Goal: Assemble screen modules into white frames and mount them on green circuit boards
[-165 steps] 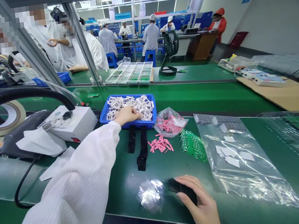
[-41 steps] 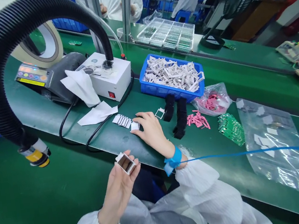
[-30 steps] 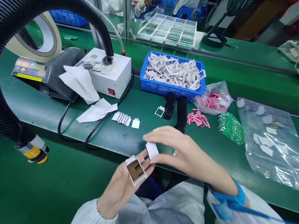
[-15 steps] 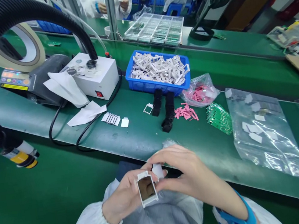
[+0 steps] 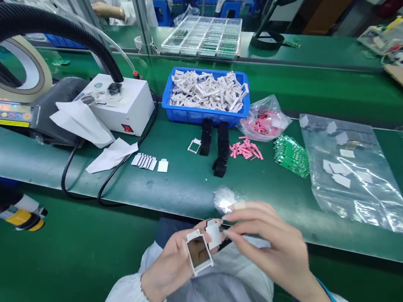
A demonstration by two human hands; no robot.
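Left hand [image 5: 166,271] gripping a white frame [image 5: 197,251] with a brown window, a small white square [image 5: 213,233] up against its fingers, right hand [image 5: 269,236] curled just beside, hard to tell if it held anything, both above the green counter [image 5: 187,188], near a shiny plastic scrap [image 5: 225,199]

Bright even light, faint shadows, glare on the plastic bag [image 5: 356,184], curved edges

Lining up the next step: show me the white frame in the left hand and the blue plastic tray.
White frame [image 5: 190,257]: head view, on its left side bar.
Blue plastic tray [image 5: 197,117]: head view, on its front wall.
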